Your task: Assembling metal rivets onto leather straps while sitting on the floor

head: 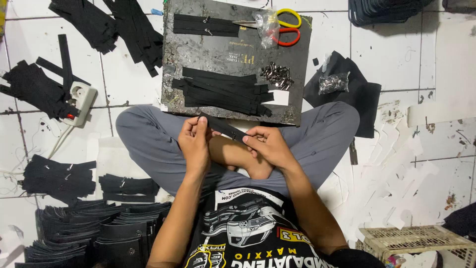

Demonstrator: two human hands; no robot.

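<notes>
- Hands met over the crossed legs (148, 139), both pinching one black zipper strip (223, 127) that ran slantwise between them.
- Left hand (195, 141) gripped the strip's upper end with its fingertips, thumb pressed on top.
- Right hand (267, 145) clasped the lower end, fingers curled round it near a small metal slider (233, 136).
- Strip was held just above the bare feet, just in front of the dark board (233, 52) on the tiled floor (391, 64).
- Board carried a stack of like strips (220, 92) at its near part, a smaller stack (206, 25) at the far edge, and a heap of metal sliders (276, 75) beside the nearer stack.
- Scissors (285, 27) with yellow and red handles lay at the board's far right corner.
- Bag of metal parts (333, 82) rested on black cloth right of the board.
- Power strip (79, 101) sat on the floor to the left, among more black pieces.
- Plastic basket (411, 240) stood near the right elbow.
</notes>
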